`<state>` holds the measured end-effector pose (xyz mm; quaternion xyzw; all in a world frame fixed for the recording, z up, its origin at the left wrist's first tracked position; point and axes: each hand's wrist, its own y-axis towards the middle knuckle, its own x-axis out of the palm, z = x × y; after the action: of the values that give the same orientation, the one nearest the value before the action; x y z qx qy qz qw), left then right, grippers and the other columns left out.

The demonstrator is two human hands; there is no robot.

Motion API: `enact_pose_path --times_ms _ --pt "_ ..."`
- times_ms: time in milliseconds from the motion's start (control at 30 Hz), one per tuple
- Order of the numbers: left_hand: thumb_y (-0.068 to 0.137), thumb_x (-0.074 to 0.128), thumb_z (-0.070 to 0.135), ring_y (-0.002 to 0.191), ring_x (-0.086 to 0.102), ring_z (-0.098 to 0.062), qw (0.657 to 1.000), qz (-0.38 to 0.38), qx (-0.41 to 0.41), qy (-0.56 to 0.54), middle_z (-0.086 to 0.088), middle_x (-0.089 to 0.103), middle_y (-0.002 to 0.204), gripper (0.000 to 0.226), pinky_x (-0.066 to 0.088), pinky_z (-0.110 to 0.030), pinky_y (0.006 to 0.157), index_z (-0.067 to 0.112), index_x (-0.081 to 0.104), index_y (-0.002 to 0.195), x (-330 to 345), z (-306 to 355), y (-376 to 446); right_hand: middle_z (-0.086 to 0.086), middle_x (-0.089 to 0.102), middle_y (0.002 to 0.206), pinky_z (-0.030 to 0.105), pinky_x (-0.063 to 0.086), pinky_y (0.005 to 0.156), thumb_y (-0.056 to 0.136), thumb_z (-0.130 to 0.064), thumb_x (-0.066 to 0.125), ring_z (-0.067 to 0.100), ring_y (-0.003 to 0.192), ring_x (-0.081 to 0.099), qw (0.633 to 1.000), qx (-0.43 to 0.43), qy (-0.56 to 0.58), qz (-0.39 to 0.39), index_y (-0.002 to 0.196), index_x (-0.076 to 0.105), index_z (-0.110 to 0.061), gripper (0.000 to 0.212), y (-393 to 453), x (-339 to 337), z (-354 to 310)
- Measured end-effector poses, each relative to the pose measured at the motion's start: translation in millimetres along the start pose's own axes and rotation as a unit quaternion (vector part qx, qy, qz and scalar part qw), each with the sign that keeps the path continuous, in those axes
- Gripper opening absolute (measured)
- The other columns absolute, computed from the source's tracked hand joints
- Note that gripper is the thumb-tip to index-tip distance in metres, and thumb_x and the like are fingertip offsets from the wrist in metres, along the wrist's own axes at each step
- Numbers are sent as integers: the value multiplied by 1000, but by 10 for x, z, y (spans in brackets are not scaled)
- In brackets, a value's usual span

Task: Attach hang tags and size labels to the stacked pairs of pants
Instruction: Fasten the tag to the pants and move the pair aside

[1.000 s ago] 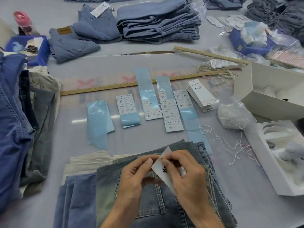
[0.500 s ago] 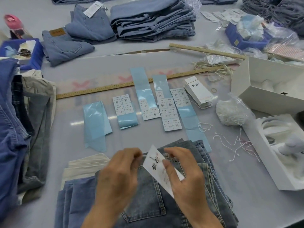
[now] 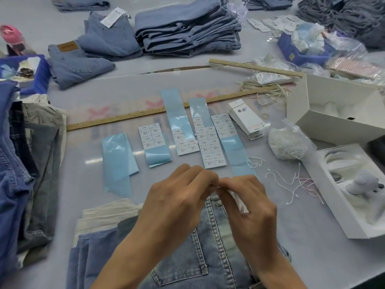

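Both hands [image 3: 210, 197] pinch a white hang tag [image 3: 239, 202] edge-on above faded jeans [image 3: 210, 247].

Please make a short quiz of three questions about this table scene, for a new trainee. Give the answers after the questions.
1. True or false: the right hand grips a white paper hang tag above the top pair of faded blue denim pants.
2. Where does the stack of spare white hang tags lie?
A. left of the sticker sheets
B. right of the sticker sheets
C. inside the white box
3. Fill in: the white size stickers sit on light ____ backing strips.

Key: 1 true; 2 B; 3 blue.
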<state>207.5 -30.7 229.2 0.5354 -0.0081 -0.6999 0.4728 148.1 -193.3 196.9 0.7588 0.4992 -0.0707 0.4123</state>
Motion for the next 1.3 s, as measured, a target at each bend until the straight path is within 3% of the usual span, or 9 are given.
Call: enact_pose_path --times_ms 133,233,333,467,533,733,933,1100,1300 --pt "103 54 32 83 53 4 978 -20 -150 -146 17 63 99 17 48 -20 68 29 60 119 543 -94 -93 -5 70 97 33 55 78 93 -11 71 13 91 67 999 22 -24 -15 107 76 -9 15 -100 -136 268" --pt "104 56 33 105 57 -10 953 -156 -232 -116 10 66 112 23 49 -32 87 25 63 124 1066 -208 -219 -9 69 91 28 56 73 93 -14 74 4 82 66 991 72 -66 -92 105 76 -15 13 -275 -176 465" --pt "102 51 45 114 47 -12 933 -263 -232 -79 12 58 115 25 46 -32 85 29 59 120 1397 -241 -318 -12 74 91 28 58 72 92 -18 74 4 79 68 966 128 -135 -181 107 77 -22 16 -437 -160 594" --pt "101 56 39 100 50 -9 943 -177 -256 -120 14 57 96 13 49 -35 79 28 62 98 1482 -236 -329 -9 73 77 17 46 58 96 -27 68 7 63 65 945 185 -181 -200 120 66 -25 24 -517 -86 631" --pt "101 58 36 92 51 -7 938 -147 -276 -148 16 57 90 11 47 -32 78 30 61 93 1473 -245 -328 -10 70 74 15 46 55 96 -27 68 7 60 63 945 205 -180 -182 111 63 -25 16 -520 -46 615" --pt "96 69 19 77 64 1 869 -116 -361 -319 15 71 80 11 47 -16 73 24 73 87 1424 -346 -346 -7 70 82 30 53 65 93 -20 72 14 74 66 940 222 -209 -153 103 70 -23 11 -525 90 570" --pt "98 62 4 56 52 -5 787 -169 -419 -420 6 68 63 20 41 -18 53 15 78 93 1366 -480 -346 -13 68 82 31 53 70 91 -21 74 11 78 63 943 241 -188 -130 107 69 -29 19 -581 135 516" --pt "97 63 1 56 54 6 785 -240 -377 -429 14 71 67 22 40 -10 57 12 80 106 1284 -542 -308 -15 66 89 32 48 78 92 -19 72 13 86 60 942 260 -177 -120 111 61 -31 26 -597 207 465" --pt "92 66 1 67 54 -12 781 -242 -376 -436 -1 75 81 28 43 -22 62 20 83 102 1260 -575 -326 -17 69 90 27 47 83 92 -21 73 10 92 62 937 281 -161 -134 110 59 -34 26 -605 203 430"
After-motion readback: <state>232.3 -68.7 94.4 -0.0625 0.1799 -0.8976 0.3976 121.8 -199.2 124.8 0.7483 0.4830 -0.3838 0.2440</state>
